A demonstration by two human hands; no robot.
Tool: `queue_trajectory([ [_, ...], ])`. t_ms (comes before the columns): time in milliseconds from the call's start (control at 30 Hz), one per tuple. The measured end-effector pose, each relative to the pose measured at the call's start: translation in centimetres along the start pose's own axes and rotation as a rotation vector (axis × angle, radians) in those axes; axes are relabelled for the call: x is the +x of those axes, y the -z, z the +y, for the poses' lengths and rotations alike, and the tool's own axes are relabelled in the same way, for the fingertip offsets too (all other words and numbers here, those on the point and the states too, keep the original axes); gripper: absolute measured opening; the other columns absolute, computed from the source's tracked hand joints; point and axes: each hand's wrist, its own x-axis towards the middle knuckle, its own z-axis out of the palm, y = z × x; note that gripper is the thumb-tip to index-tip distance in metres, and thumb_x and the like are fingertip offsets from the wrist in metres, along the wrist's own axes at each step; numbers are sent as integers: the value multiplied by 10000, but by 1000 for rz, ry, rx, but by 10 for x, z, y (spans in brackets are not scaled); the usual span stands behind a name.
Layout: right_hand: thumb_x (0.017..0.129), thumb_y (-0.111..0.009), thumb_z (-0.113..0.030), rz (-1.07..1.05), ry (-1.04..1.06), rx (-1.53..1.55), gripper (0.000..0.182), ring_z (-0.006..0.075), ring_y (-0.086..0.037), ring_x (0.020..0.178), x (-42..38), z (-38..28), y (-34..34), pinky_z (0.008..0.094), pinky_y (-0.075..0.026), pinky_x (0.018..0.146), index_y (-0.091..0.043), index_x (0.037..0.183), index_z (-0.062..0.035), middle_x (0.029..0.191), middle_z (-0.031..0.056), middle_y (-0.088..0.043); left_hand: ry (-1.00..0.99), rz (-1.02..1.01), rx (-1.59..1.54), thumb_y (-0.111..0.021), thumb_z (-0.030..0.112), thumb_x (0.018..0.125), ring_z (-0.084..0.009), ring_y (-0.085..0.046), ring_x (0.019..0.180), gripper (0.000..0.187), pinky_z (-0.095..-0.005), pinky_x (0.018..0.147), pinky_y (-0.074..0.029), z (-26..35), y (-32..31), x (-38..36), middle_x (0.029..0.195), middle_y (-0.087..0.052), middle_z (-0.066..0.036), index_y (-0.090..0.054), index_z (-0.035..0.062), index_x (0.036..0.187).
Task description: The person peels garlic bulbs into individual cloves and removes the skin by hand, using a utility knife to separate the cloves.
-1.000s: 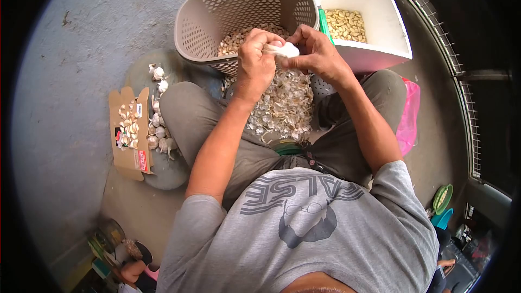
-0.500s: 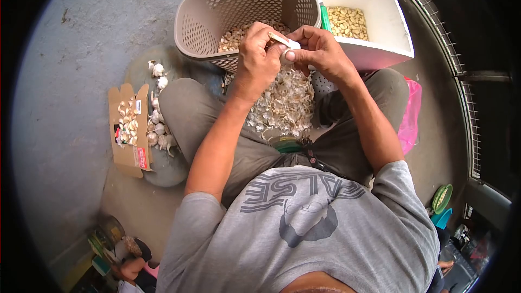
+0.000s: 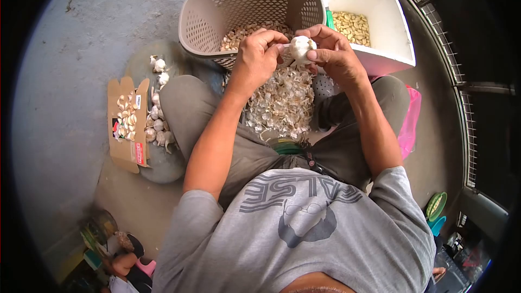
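Observation:
A white garlic bulb [image 3: 303,50] is gripped between the thumb and fingers of my right hand [image 3: 337,57]. My left hand [image 3: 257,61] is closed in a pinch on the bulb's pale stem, which points left. Both hands hover over a heap of papery garlic skins [image 3: 282,100] between my bent legs. Just beyond my left hand stands a brown perforated basket [image 3: 196,19] with unpeeled cloves [image 3: 247,33] in its bottom. Past my right hand is a white foam box [image 3: 380,19] holding peeled cloves [image 3: 351,28], a green object along its near-left side.
On the left, a cardboard box flap [image 3: 126,149] carries loose cloves, with whole garlic bulbs [image 3: 157,125] lined up beside it. A pink plastic bag [image 3: 411,122] lies by my right knee. Wire mesh runs along the right. Other people show at both lower corners.
The bulb has turned and now shows its round white side, with its stem to the left. My hands have shifted slightly right and moved a little apart.

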Motion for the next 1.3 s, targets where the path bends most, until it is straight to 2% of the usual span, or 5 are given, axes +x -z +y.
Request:
queue_trajectory([
  [533, 935, -756, -105, 57, -7, -43, 450, 98, -613, 730, 5, 10, -2, 242, -511, 635, -582, 1331, 19, 1071, 65, -690, 54, -42, -209, -666, 43, 994, -73, -650, 678, 146, -239, 586, -537, 4, 2, -2, 894, -732, -50, -705, -42, 1106],
  [733, 918, -779, -112, 63, -23, 139, 448, 92, -622, 720, 3, 10, 1, 229, -517, 603, -602, 1305, 26, 1034, 72, -704, -396, 27, 417, -584, -66, 876, -346, -693, 710, 107, -426, 691, -556, -3, 0, -2, 823, -707, -173, -673, -62, 937],
  [833, 914, -788, -124, 128, 46, -126, 455, 88, -634, 747, 5, 3, 0, 230, -518, 610, -604, 1305, 16, 1022, 68, -707, -202, -163, 384, -531, -64, 787, -486, -666, 910, 212, -514, 833, -545, 2, -7, -10, 982, -700, -287, -679, -73, 939],
  [1000, 936, -779, -151, 229, 16, -451, 368, 89, -657, 790, 2, -4, -12, 241, -515, 605, -610, 1216, 19, 996, 70, -706, 11, -141, 73, -884, 132, 803, -214, -684, 1127, 776, -345, 931, -582, -3, -9, -1, 1232, -704, -156, -505, -32, 1460],
  [1300, 993, -674, -119, 185, 101, -747, 166, 184, -696, 799, -1, 1, -9, 308, -551, 639, -636, 1083, 15, 947, 97, -690, 117, -251, -528, -762, -47, 866, -159, -687, 1035, 733, -300, 918, -595, -9, -9, 1, 1226, -686, -121, -417, -46, 1513],
])
